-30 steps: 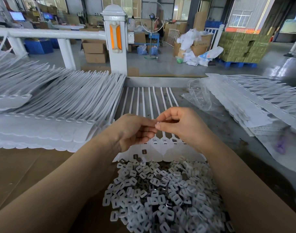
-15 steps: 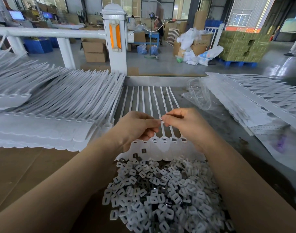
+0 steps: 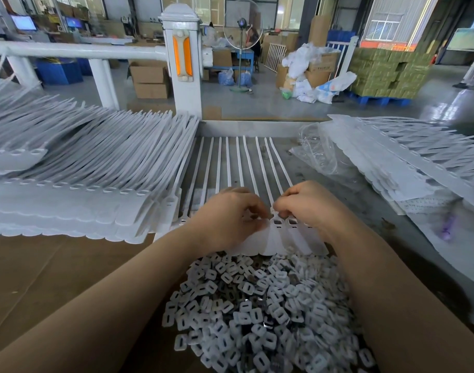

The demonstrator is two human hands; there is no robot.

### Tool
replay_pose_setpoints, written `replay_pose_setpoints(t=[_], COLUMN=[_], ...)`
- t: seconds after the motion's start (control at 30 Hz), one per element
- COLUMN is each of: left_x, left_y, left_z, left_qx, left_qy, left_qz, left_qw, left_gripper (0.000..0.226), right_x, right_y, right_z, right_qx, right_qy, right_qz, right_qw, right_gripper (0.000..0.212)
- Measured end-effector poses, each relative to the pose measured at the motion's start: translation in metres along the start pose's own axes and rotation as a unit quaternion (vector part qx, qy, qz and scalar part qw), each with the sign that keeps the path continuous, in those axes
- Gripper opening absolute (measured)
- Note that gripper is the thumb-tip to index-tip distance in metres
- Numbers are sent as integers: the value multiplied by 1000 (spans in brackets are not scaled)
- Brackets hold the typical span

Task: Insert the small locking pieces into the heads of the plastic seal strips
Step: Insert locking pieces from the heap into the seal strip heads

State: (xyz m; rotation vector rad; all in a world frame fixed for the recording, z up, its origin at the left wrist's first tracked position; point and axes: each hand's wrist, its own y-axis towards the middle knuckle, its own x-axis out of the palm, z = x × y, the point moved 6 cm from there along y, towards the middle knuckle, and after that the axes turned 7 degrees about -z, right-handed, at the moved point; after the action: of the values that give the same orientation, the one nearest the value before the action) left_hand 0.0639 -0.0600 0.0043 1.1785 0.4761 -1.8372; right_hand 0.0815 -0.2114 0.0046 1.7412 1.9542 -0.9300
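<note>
Two hands work low over the row of seal strips [image 3: 277, 238] lying flat on the table. The left hand [image 3: 230, 214] curls its fingers down onto the strip heads; the right hand [image 3: 308, 204] pinches what looks like a small locking piece [image 3: 273, 210] at a head. The pile of locking pieces [image 3: 257, 305] lies just nearer

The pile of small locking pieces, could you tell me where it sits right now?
In the head view, the pile of small locking pieces lies bottom centre, between the forearms, just in front of the seal strip heads.
</note>
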Motion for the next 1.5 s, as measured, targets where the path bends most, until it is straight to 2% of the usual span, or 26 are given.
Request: replay_pose_setpoints(t=[0.07, 0.2, 0.4, 0.47, 0.53, 0.63, 0.8, 0.9, 1.27, 1.37, 1.5], left_x=[-1, 0, 1, 0, 0, 7, 17, 16, 14, 9, 4], left_y=[0, 5, 11, 12, 15, 19, 20, 20, 19, 19, 10], left_z=[-4, -16, -19, -18, -15, -8, -2, -2, 0, 8, 24], left_qx=[-28, -103, -138, -148, -157, -174, -203, -204, -169, -107, 29], left_qy=[-25, -141, -179, -198, -217, -211, -109, -102, -51, 0, 129], left_qz=[13, 40, 32, 29, 26, 9, 7, 19, 67, 59, 29], left_qw=[999, 984, 974, 969, 963, 962, 973, 973, 982, 992, 991], left_gripper=[12, 9, 16, 18, 18, 18, 21, 18, 18, 8, 20], right_x=[3, 8, 8, 6, -3, -12, -5, -3, -2, -3, -3], right_y=[-1, 0, -1, -1, 2, 5, 11, 12, 12, 11, 12], right_z=[-3, -8, -10, -9, -3, 10, 16, 15, 13, 13, 13], right_qx=[-11, -40, -33, -22, -7, 25, 46, 34, 30, 31, 34], right_qy=[2, 43, 51, 78, 121, 204, 223, 224, 219, 216, 224], right_qz=[-18, -57, -70, -52, 18, 93, 77, 72, 72, 73, 72], right_qw=[1000, 997, 996, 995, 993, 974, 971, 971, 973, 973, 971], right_gripper=[10, 7, 5, 6, 10, 13, 11, 15, 19, 19, 21])
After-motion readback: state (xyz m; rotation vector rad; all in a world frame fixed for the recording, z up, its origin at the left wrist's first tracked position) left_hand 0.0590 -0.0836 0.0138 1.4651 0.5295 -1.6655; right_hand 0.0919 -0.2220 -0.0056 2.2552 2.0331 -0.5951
